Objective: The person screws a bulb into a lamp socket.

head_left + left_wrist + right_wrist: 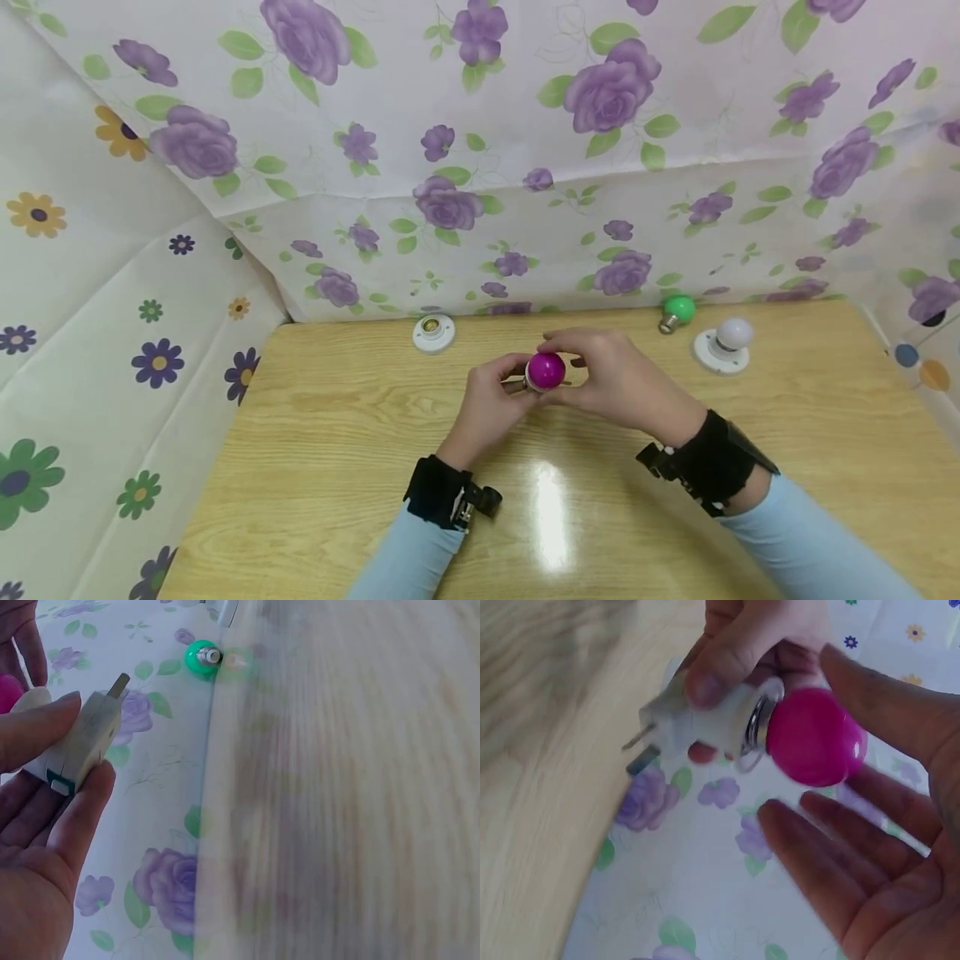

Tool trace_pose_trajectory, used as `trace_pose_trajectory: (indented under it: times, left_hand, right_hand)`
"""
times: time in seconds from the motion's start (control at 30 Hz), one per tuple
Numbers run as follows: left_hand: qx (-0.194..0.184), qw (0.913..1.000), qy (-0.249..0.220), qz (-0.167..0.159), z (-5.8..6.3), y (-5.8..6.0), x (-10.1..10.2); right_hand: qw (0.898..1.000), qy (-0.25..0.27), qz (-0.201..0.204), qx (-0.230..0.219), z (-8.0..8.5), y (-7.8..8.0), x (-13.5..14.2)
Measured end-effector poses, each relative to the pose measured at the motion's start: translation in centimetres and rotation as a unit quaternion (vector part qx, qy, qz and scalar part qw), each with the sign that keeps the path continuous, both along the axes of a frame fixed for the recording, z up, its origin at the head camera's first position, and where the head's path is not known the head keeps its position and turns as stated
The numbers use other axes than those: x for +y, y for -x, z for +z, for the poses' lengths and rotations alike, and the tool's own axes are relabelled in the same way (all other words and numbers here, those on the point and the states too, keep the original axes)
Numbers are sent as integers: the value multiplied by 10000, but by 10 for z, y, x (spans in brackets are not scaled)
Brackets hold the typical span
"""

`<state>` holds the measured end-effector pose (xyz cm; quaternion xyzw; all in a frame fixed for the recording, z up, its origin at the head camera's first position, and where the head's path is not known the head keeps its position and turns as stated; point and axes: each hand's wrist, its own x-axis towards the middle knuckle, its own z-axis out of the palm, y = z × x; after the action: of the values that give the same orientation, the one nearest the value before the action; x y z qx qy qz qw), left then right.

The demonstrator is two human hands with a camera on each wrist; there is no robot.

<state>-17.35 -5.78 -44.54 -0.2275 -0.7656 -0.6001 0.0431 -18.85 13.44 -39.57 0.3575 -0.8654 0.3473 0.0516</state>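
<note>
One flowered sheet (517, 158) backs the wooden table (337, 492), where the work looks like turning a bulb in or out of its socket; which way, I can't tell. The table's back edge meets the sheet a little beyond the hands, so reaching forward has limited room, while bare wood to the left and toward the person leaves more for swinging the elbows. The right hand (618, 379) is spread loosely about the globe, not gripping. The left hand (491, 404) pinches the white plug-in socket (82, 742) between thumb and fingers. Farther off, a white bulb (735, 333) stands in a round base (716, 358) to the right, and a bulbless round holder (433, 333) sits near the back edge to the left. Between the hands, above the wood, is the pink bulb (547, 372); the next move probably calls for right fingertips closing round it while the left steadies the socket. A green bulb (680, 309) lies by the back edge. Smallest, metal thread (759, 724) shows between globe and socket, suggesting it isn't fully seated, and two plug pins (643, 760) point away from the globe.
</note>
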Motion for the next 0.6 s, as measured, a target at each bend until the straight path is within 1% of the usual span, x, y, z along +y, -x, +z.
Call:
trace_pose_trajectory:
  times: [0.1,0.2,0.27,0.33,0.43,0.47,0.5,0.6]
  left_hand:
    - [-99,9998,45,-146,1,2,-1]
    - [-255,9995,72,-183,-2,3,-1]
    - [-378,9991,149,-125,-7,5,-1]
    - [-405,9990,179,-106,-16,9,-1]
    - [-179,9996,218,-49,-30,14,-1]
    - [-63,9998,196,-44,-28,13,-1]
    - [16,9999,165,-26,-30,14,-1]
    - [138,9998,94,121,-31,13,1]
  right_hand:
    - [9991,-16,413,58,2,3,3]
    - [9977,67,674,63,0,5,4]
    - [9973,100,710,140,-1,5,3]
    - [9972,146,698,207,-3,5,3]
    - [9967,265,703,303,-7,5,2]
    - [9965,309,703,330,-8,5,1]
    - [9963,362,706,341,-9,4,0]
    - [9961,449,621,441,-11,2,-1]
